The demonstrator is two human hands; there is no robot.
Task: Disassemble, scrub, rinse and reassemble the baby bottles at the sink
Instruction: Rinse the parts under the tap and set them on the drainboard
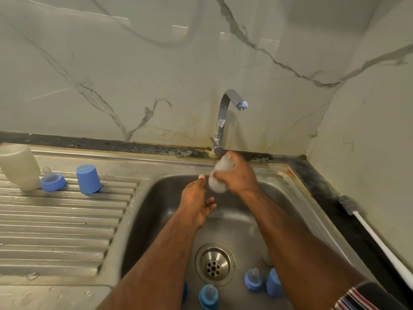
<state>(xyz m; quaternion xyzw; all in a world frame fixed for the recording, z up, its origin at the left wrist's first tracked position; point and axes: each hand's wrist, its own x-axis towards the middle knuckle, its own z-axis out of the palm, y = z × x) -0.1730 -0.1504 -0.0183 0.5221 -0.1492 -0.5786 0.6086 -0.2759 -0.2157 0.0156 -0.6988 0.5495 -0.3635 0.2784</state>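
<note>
Translucent plastic, the bottle (220,175) sat at twelve o'clock over the sink (156,209), under the tap (225,117)'s thin stream, my right hand (240,175) wrapped around it. At nine o'clock of it, my left hand (196,203) hung with fingers relaxed, holding nothing.

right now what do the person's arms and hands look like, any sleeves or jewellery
Both forearms are bare, with no sleeves reaching them. No rings, watch or gloves show on the left hand or the right hand. A dark cloth with red, white and blue stripes shows by the right elbow.
</note>
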